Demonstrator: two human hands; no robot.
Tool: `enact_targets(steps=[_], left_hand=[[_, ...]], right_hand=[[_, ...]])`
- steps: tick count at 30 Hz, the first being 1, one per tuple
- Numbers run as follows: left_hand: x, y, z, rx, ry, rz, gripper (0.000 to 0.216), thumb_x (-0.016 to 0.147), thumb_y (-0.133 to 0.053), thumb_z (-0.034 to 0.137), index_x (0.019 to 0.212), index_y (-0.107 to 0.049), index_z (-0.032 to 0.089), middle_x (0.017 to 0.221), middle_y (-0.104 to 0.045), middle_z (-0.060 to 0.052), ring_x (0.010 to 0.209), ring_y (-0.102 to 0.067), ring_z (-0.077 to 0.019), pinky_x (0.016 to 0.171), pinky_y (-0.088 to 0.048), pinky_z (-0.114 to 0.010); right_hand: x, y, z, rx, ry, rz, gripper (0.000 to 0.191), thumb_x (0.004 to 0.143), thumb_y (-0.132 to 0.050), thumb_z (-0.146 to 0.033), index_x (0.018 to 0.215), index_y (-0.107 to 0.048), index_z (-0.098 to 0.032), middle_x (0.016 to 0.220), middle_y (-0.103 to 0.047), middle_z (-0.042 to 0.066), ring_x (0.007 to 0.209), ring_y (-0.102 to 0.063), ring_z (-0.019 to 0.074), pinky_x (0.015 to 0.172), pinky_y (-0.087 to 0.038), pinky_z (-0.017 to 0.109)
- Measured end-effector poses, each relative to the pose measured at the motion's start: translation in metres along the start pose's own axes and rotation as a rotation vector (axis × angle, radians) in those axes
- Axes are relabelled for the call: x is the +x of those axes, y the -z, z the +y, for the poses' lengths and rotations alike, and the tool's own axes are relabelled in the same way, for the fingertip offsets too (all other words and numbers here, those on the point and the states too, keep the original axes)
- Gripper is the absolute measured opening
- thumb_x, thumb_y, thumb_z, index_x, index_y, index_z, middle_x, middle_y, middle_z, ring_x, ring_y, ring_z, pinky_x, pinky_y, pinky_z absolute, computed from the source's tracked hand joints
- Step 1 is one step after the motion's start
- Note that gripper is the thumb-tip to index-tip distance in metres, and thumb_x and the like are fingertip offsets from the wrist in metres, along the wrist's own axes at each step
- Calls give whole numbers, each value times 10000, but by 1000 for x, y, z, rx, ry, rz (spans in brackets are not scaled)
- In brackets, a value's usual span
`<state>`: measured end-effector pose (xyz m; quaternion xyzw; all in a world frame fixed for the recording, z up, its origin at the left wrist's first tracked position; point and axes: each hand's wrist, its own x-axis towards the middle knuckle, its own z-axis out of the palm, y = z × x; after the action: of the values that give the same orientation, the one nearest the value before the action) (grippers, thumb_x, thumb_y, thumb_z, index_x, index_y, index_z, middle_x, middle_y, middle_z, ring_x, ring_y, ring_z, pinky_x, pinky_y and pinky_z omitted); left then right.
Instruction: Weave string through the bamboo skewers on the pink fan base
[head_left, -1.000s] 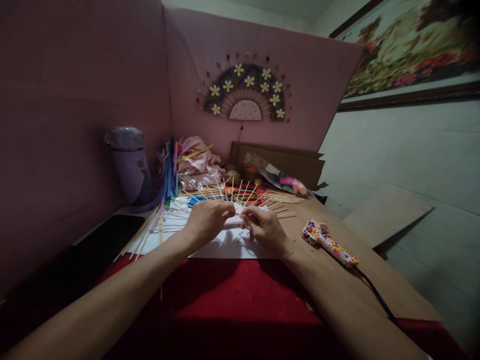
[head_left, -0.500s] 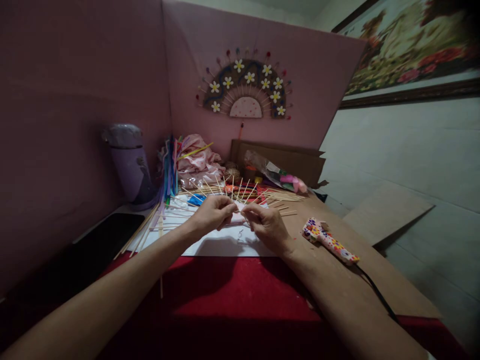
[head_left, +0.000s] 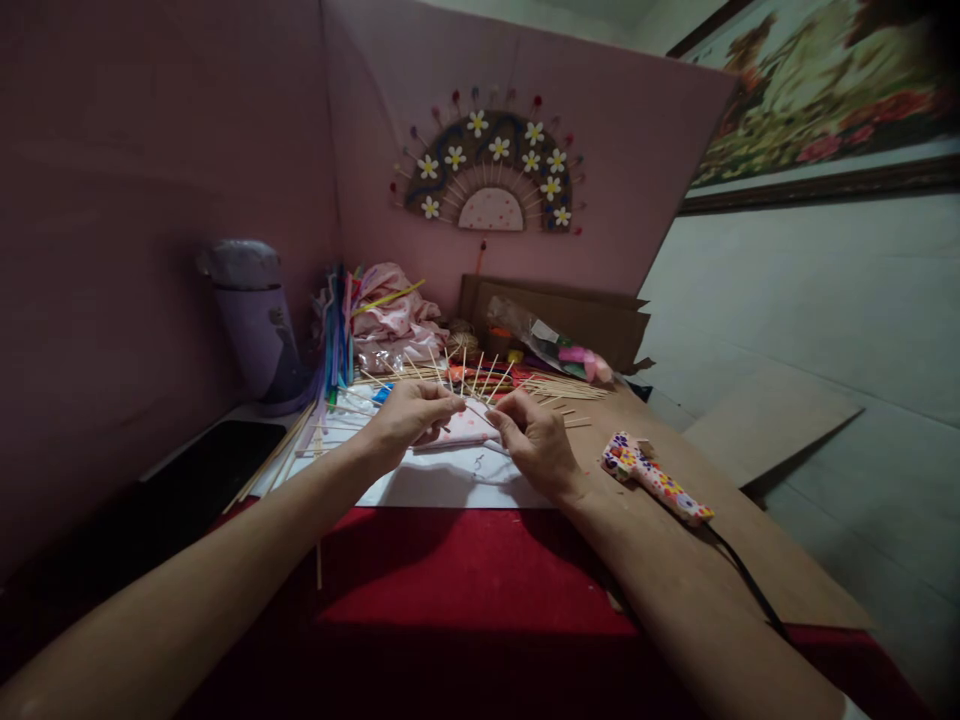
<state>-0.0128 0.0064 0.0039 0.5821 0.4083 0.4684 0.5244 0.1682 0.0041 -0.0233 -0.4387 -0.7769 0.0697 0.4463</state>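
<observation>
Sticks (head_left: 559, 388) fan out behind; one thin stick (head_left: 474, 411) sits pinched between left hand (head_left: 409, 420) and right hand (head_left: 534, 445), both closed on it, just above the pink half-disc (head_left: 463, 434) on the bench (head_left: 465, 570).

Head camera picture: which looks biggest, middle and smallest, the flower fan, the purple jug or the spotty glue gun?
1. fan, the widest.
2. jug, a fairly close second.
3. glue gun, smallest, though it lies nearest the camera.

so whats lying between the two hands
In the head view, a pink fan-shaped piece with thin sticks lies between the left hand and right hand.
</observation>
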Motion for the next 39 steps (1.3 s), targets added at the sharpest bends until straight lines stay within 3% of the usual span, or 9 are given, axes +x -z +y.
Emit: enact_targets(steps=[5,10,14,17,21,25,32,36,39], left_hand=[[-3,0,10,-85,-110,96,220,659,-693,295,608,-558,128,443,-376,73,359,-266,-13,367,-146,-185],[-7,1,17,-82,-191,92,241,670,-677,316,599,-534,135,435,-321,89,364,-222,-12,368,-133,-183],[-6,-1,11,138,-207,42,218,710,-623,317,615,-547,137,470,-403,64,377,-286,-29,375,-195,-188],[-5,-4,6,404,-318,54,223,742,-575,299,599,-571,127,494,-429,43,439,-346,-53,418,-253,-199],[-4,-6,3,619,-452,29,218,775,-532,266,665,-638,110,542,-487,19,518,-375,-73,496,-301,-214],[-4,-6,-2,681,-481,7,218,786,-526,265,697,-653,112,542,-502,17,518,-366,-74,488,-282,-209],[0,-7,-7,760,-327,44,232,771,-535,247,585,-599,125,499,-460,28,481,-351,-67,459,-244,-207],[0,-7,-2,415,-36,57,217,760,-522,205,555,-537,137,421,-408,50,379,-311,-53,397,-211,-203],[-2,-6,0,109,69,10,198,770,-530,226,594,-538,137,382,-351,76,321,-243,-36,364,-171,-198]], right_hand=[[4,1,4,-197,-122,-92,271,855,-479,-362,666,-601,-209,612,-621,8,564,-536,133,543,-321,229],[7,3,8,-365,-353,-95,317,897,-383,-375,787,-640,-223,742,-669,47,687,-593,187,574,-332,260],[6,5,6,-332,-175,139,190,864,-455,-287,876,-626,-206,946,-636,65,849,-577,206,683,-383,289],[6,6,3,-133,-32,273,214,881,-428,-263,950,-608,-171,1005,-604,90,936,-552,208,762,-409,307],[5,4,0,157,76,98,223,886,-461,-307,983,-615,-178,925,-635,63,797,-569,165,693,-431,274],[4,2,-3,102,122,34,151,843,-540,-250,741,-620,-174,713,-590,28,677,-531,143,631,-404,255],[-1,9,-10,42,246,147,103,817,-571,-203,746,-636,-165,720,-587,41,690,-540,143,648,-416,258],[-3,5,-9,112,228,-16,140,813,-574,-224,733,-668,-157,644,-615,24,576,-523,117,564,-402,241],[-2,-2,-2,172,181,-145,158,812,-551,-184,829,-707,-163,663,-676,19,556,-558,111,548,-407,231]])
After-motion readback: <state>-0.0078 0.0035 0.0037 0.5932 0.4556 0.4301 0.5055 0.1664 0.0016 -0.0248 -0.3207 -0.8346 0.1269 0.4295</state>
